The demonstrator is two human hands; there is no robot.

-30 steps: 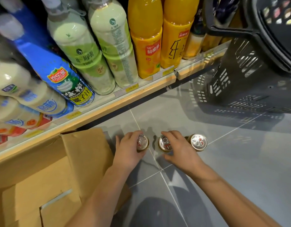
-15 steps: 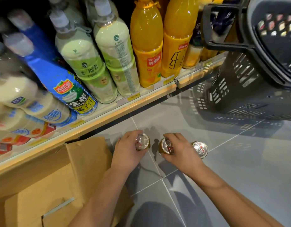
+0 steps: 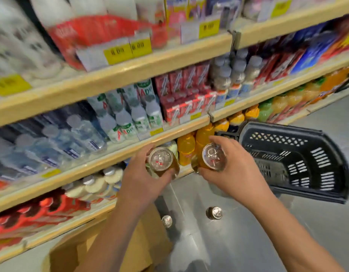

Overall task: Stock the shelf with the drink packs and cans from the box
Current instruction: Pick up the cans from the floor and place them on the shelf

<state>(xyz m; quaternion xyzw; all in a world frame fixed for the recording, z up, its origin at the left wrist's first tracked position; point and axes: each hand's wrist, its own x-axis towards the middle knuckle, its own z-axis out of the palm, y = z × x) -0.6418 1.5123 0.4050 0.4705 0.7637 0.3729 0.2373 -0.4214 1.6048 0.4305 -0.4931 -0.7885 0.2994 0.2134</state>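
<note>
My left hand (image 3: 142, 179) grips a gold drink can (image 3: 161, 160) with a silver top, held upright in the air in front of the lower shelves. My right hand (image 3: 234, 169) grips a second gold can (image 3: 212, 157) beside it at the same height. Two more cans stand on the grey floor below: one (image 3: 214, 213) between my forearms, one (image 3: 167, 221) next to the cardboard box (image 3: 142, 244) under my left arm. The shelf (image 3: 118, 152) in front is full of bottles and red drink packs (image 3: 187, 95). The view is blurred.
A black plastic shopping basket (image 3: 299, 163) stands on the floor to the right, close to my right hand. Orange juice bottles (image 3: 186, 150) fill the shelf just behind the held cans. Yellow price tags (image 3: 118, 54) line the wooden shelf edges.
Both hands have closed on a can each and lifted them from the floor up to shelf height. The view has swung upward, showing the higher shelves.
</note>
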